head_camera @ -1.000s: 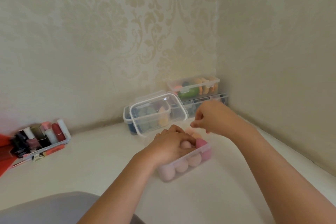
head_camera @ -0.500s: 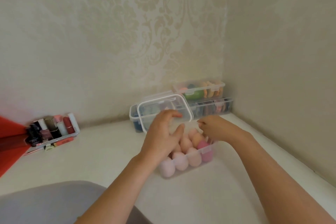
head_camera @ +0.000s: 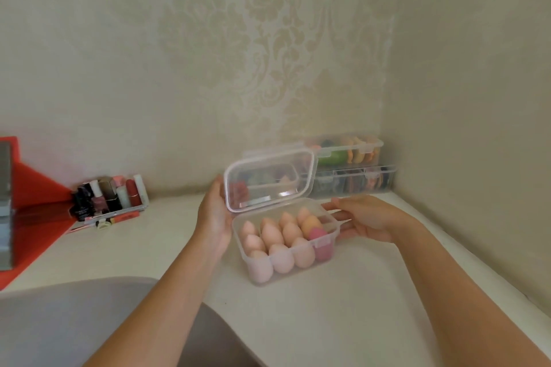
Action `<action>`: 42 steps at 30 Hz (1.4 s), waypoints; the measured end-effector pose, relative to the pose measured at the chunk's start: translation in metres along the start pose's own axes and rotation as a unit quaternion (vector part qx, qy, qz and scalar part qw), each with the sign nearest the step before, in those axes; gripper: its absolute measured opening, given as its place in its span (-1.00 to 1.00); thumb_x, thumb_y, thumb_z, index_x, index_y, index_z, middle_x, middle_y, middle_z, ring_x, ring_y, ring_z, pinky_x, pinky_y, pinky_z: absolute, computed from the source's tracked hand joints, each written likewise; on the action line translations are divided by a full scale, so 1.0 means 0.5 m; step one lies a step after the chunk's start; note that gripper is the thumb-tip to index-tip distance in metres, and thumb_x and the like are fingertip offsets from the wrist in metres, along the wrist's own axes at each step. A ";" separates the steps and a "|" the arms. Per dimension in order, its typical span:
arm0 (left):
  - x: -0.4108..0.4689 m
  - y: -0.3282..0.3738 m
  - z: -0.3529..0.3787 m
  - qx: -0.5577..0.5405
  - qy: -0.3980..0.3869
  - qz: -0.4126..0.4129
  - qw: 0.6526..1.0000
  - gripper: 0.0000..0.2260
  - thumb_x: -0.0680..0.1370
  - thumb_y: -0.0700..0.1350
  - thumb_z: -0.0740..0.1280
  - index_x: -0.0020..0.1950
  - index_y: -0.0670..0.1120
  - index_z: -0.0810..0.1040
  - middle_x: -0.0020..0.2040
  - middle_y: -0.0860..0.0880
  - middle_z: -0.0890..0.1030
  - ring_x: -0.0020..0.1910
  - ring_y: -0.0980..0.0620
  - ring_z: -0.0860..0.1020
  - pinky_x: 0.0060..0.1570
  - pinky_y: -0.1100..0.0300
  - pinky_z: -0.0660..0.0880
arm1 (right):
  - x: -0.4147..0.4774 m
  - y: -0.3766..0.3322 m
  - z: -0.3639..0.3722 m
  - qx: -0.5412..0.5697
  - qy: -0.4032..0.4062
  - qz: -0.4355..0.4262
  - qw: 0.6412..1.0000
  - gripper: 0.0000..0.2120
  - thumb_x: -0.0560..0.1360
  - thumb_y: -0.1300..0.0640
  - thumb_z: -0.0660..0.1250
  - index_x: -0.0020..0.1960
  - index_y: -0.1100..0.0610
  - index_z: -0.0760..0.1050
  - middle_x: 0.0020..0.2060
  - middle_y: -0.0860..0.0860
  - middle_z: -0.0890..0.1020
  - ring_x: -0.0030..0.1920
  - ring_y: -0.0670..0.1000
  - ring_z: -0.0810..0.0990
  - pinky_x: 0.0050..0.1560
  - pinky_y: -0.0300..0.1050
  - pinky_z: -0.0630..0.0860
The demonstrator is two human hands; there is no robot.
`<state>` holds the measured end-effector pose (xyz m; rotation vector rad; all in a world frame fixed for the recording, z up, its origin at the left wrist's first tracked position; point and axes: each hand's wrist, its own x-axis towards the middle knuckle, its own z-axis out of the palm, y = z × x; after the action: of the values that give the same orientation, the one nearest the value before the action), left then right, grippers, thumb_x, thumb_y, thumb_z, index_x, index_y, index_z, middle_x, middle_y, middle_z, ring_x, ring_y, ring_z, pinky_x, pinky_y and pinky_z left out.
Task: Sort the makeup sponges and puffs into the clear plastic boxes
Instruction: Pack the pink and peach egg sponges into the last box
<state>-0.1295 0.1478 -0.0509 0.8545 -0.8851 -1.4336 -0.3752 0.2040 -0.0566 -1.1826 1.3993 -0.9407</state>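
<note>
A clear plastic box (head_camera: 320,243) stands on the white table in front of me. Several peach and pink egg-shaped sponges (head_camera: 271,233) stand upright in it, with one darker pink one at its right end. My left hand (head_camera: 215,214) grips the left edge of a clear lid (head_camera: 269,179), which stands nearly upright over the box's back edge. My right hand (head_camera: 368,219) holds the box's right end, thumb on the rim and fingers along the wall.
Behind the lid sits another clear box with coloured sponges, partly hidden. Two closed clear boxes (head_camera: 347,152) of coloured puffs are stacked in the back right corner. A tray of cosmetics (head_camera: 110,197) and a red object (head_camera: 32,205) stand at the left. Walls close in behind and right.
My left hand left the sponges, reached back and took the lid, bringing it over the box. My right hand dropped from above the box to its right end.
</note>
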 end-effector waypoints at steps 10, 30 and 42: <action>-0.028 0.013 -0.046 0.536 -0.339 0.066 0.771 -0.57 0.58 -0.03 0.24 0.45 0.06 0.28 0.49 0.21 0.12 0.45 0.25 0.11 0.33 0.44 0.12 | -0.021 -0.003 0.002 -0.128 -0.187 -0.055 0.972 -0.31 0.39 -0.10 0.46 0.41 -0.28 0.19 0.43 -0.09 0.33 0.28 -0.03 0.51 0.17 -0.17 0.53; -0.034 -0.010 0.051 0.830 -0.244 -0.025 0.502 0.23 0.11 0.41 0.39 0.53 -0.06 -0.21 0.53 -0.15 0.03 0.48 -0.26 -0.02 0.38 -0.13 0.17 | -0.010 -0.014 0.045 -0.396 -0.074 -0.140 0.904 -0.08 0.30 0.11 0.56 0.49 -0.19 0.12 0.37 -0.41 0.03 0.39 -0.31 0.06 0.41 -0.31 0.07; -0.031 -0.010 0.044 0.802 -0.226 0.054 0.550 -0.03 0.30 0.12 0.43 0.53 0.03 -0.11 0.49 -0.15 0.06 0.48 -0.23 0.02 0.40 -0.19 0.07 | 0.012 0.006 0.047 -0.407 0.019 -0.195 0.892 -0.29 0.32 0.01 0.54 0.38 -0.25 0.32 0.47 -0.21 0.23 0.44 -0.17 0.24 0.44 -0.10 0.23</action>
<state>-0.1506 0.1642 -0.0457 1.6344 -2.7251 -0.2706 -0.3526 0.2001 -0.0648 -2.1428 1.6813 -0.6316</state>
